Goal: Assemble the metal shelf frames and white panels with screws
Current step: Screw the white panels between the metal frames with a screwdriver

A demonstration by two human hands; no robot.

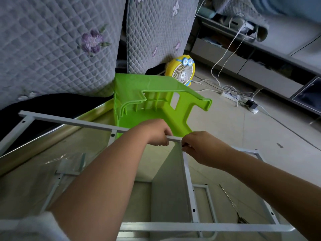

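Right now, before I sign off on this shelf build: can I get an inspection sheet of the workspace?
Surface: pale tiled floor, used as the work area.
Job's things: white metal frame, top bar raised; white panel upright beneath it.
Clutter: green stool on its side; clear plastic wrap; thin tool, probably a screwdriver.
Hands: left hand grips the top bar; right hand pinches the panel's top corner.
Cables: white cables run to a power strip on the floor.
Surroundings: quilted sofa covers, yellow fan, low cabinet.

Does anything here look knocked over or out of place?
Yes: the green plastic stool lies tipped on its side, ribbed underside facing the camera, just behind the white metal frame. Nothing looks broken.
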